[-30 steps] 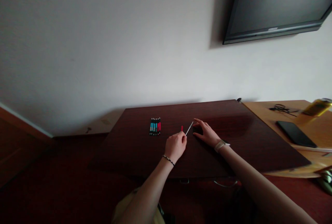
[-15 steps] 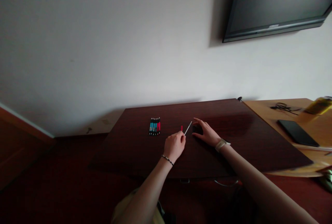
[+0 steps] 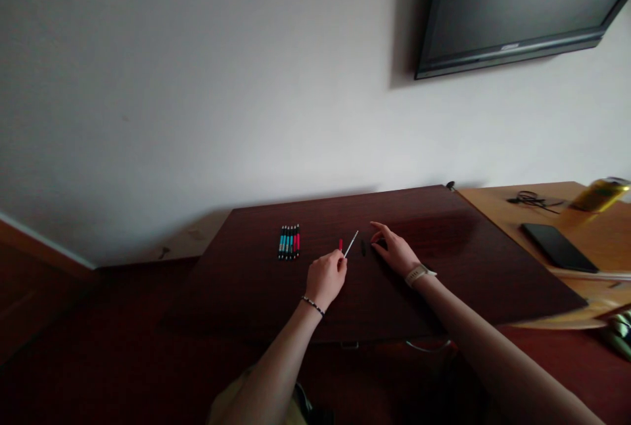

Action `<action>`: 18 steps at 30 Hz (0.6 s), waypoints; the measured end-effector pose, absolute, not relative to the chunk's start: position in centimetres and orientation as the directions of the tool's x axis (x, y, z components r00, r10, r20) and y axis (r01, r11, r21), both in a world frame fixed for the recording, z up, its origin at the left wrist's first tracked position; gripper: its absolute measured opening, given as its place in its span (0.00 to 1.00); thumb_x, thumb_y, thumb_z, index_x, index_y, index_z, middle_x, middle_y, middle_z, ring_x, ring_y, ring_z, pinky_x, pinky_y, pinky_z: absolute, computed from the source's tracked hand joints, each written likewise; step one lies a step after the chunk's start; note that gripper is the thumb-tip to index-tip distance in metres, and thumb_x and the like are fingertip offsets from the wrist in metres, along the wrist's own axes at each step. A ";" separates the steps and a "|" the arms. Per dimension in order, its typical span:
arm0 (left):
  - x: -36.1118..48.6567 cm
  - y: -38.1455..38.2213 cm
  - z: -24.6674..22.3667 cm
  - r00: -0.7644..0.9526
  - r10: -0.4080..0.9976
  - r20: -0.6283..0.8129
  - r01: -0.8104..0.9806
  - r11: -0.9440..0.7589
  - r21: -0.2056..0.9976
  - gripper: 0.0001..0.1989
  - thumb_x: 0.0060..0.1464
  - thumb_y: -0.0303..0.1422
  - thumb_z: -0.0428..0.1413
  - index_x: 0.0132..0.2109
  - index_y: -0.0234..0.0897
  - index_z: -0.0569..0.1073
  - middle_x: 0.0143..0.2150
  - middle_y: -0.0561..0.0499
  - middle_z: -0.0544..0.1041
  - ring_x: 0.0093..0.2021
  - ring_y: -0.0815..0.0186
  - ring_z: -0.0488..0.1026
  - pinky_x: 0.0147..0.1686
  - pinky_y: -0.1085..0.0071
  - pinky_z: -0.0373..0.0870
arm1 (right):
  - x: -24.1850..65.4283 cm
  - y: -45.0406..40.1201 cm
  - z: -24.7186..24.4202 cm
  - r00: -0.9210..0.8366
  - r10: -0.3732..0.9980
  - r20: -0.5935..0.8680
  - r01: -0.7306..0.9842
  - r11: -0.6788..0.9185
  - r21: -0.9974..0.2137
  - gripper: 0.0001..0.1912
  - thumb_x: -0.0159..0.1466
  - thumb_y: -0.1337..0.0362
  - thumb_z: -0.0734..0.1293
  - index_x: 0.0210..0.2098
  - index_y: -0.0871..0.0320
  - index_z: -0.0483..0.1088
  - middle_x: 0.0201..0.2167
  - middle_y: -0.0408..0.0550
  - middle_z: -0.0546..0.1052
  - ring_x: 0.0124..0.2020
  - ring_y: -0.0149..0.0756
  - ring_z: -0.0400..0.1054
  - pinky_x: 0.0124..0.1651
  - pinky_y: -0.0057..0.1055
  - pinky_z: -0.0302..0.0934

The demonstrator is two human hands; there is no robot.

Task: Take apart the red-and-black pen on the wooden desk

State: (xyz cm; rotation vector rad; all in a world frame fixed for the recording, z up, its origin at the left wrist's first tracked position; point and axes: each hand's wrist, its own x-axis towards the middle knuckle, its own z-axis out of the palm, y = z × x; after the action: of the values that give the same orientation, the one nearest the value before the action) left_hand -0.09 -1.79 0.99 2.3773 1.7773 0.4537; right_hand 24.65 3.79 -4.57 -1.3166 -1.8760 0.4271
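Observation:
My left hand (image 3: 327, 278) is closed, with a thin white pen refill (image 3: 351, 244) pinched in the fingers and slanting up to the right. Just beyond the knuckles shows a short red pen barrel (image 3: 340, 244); its lower end is hidden by the hand. Between my hands, a small black pen part (image 3: 363, 248) lies on the dark table. My right hand (image 3: 396, 253) rests on the table to the right of it, open, with fingers apart. Something dark lies in the shade under those fingers, too dim to make out. Left of my hands, several blue and red pens (image 3: 289, 242) lie side by side.
The dark wooden table (image 3: 434, 215) stands against a white wall. At its right is a lighter desk (image 3: 503, 215) with a black tablet-like slab (image 3: 559, 247), a coiled cable (image 3: 535, 200) and a yellow can (image 3: 600, 195). A television (image 3: 522, 4) hangs above.
The right hand has shifted slightly right, away from the refill, and the black pen part now shows on the table. The left hand keeps its hold. The view has turned slightly right.

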 end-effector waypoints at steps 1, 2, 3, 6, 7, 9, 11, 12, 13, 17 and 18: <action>-0.1 -1.7 0.9 0.262 0.952 0.158 0.910 -0.299 0.288 0.12 0.70 0.38 0.48 0.44 0.43 0.76 0.40 0.48 0.83 0.39 0.61 0.80 0.37 0.70 0.67 | 25.0 3.7 -4.1 -0.131 0.901 0.415 0.630 0.398 -0.666 0.33 0.65 0.68 0.65 0.68 0.51 0.58 0.42 0.47 0.80 0.44 0.43 0.75 0.52 0.42 0.68; -0.1 -1.7 0.9 0.267 0.950 0.160 0.909 -0.304 0.287 0.12 0.70 0.38 0.48 0.44 0.43 0.75 0.40 0.48 0.83 0.39 0.61 0.80 0.37 0.71 0.67 | 25.4 3.6 -3.7 -0.104 0.901 0.422 0.628 0.388 -0.675 0.33 0.65 0.67 0.66 0.68 0.51 0.58 0.42 0.47 0.80 0.43 0.43 0.75 0.51 0.42 0.69; -0.1 -1.7 0.8 0.272 0.949 0.162 0.907 -0.309 0.285 0.12 0.70 0.39 0.48 0.43 0.43 0.75 0.40 0.48 0.83 0.39 0.61 0.80 0.37 0.71 0.67 | 25.9 3.6 -3.3 -0.067 0.899 0.432 0.627 0.375 -0.683 0.33 0.65 0.67 0.66 0.68 0.51 0.59 0.42 0.47 0.80 0.42 0.43 0.75 0.49 0.41 0.69; 0.0 -1.6 0.7 0.281 0.945 0.165 0.906 -0.319 0.280 0.12 0.70 0.38 0.48 0.43 0.43 0.75 0.39 0.49 0.83 0.38 0.61 0.80 0.36 0.70 0.66 | 27.0 3.4 -2.7 -0.009 0.897 0.442 0.632 0.348 -0.693 0.32 0.64 0.65 0.67 0.67 0.51 0.60 0.42 0.47 0.81 0.40 0.42 0.75 0.47 0.40 0.69; 0.0 -1.6 0.7 0.282 0.945 0.166 0.907 -0.319 0.277 0.12 0.70 0.38 0.48 0.42 0.43 0.75 0.39 0.49 0.83 0.38 0.61 0.80 0.36 0.70 0.66 | 27.2 3.4 -2.8 -0.012 0.901 0.433 0.634 0.342 -0.694 0.32 0.64 0.65 0.67 0.67 0.51 0.61 0.41 0.47 0.81 0.39 0.42 0.75 0.47 0.40 0.69; 0.1 -1.6 0.6 0.279 0.946 0.165 0.909 -0.315 0.271 0.12 0.70 0.38 0.48 0.42 0.43 0.75 0.39 0.49 0.83 0.38 0.60 0.80 0.36 0.70 0.67 | 27.4 3.4 -3.3 -0.041 0.915 0.401 0.641 0.332 -0.692 0.32 0.63 0.65 0.68 0.66 0.51 0.62 0.40 0.46 0.81 0.38 0.41 0.75 0.45 0.39 0.69; 0.1 -1.6 0.5 0.277 0.947 0.164 0.911 -0.313 0.269 0.11 0.70 0.38 0.49 0.42 0.43 0.75 0.39 0.49 0.83 0.39 0.60 0.80 0.37 0.69 0.67 | 27.4 3.4 -4.0 -0.074 0.928 0.364 0.649 0.322 -0.689 0.31 0.63 0.66 0.68 0.65 0.51 0.63 0.40 0.45 0.81 0.37 0.41 0.74 0.44 0.38 0.69; 0.1 -1.6 0.5 0.278 0.946 0.164 0.910 -0.314 0.269 0.11 0.70 0.38 0.49 0.43 0.43 0.75 0.39 0.49 0.83 0.39 0.60 0.80 0.37 0.69 0.67 | 27.4 3.5 -4.4 -0.083 0.932 0.354 0.651 0.319 -0.688 0.31 0.63 0.66 0.68 0.65 0.51 0.63 0.40 0.45 0.81 0.36 0.40 0.74 0.44 0.38 0.69; 0.1 -1.6 0.4 0.280 0.946 0.163 0.910 -0.316 0.270 0.11 0.70 0.38 0.49 0.43 0.43 0.75 0.40 0.49 0.83 0.39 0.60 0.80 0.37 0.69 0.67 | 27.4 3.5 -4.7 -0.086 0.933 0.351 0.651 0.319 -0.688 0.30 0.63 0.66 0.67 0.65 0.51 0.64 0.40 0.45 0.81 0.36 0.40 0.74 0.43 0.37 0.69; 0.1 -1.5 0.3 0.277 0.949 0.148 0.913 -0.308 0.266 0.12 0.70 0.39 0.49 0.44 0.43 0.76 0.41 0.48 0.83 0.40 0.60 0.81 0.39 0.69 0.69 | 27.5 3.6 -5.3 -0.086 0.927 0.364 0.637 0.332 -0.695 0.30 0.63 0.66 0.68 0.65 0.49 0.63 0.41 0.45 0.81 0.37 0.39 0.75 0.43 0.37 0.69; 0.1 -1.5 0.2 0.274 0.951 0.146 0.915 -0.304 0.264 0.12 0.70 0.39 0.48 0.45 0.43 0.76 0.41 0.48 0.83 0.40 0.60 0.81 0.40 0.69 0.69 | 27.6 3.7 -5.4 -0.087 0.927 0.365 0.634 0.334 -0.698 0.31 0.63 0.66 0.68 0.65 0.49 0.63 0.41 0.45 0.81 0.37 0.39 0.75 0.43 0.37 0.69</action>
State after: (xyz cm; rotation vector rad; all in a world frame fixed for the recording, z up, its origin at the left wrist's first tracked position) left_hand 0.08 -1.51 0.23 2.4032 1.7713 0.4190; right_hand 27.56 3.68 -5.40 -1.3846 -1.8078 0.4672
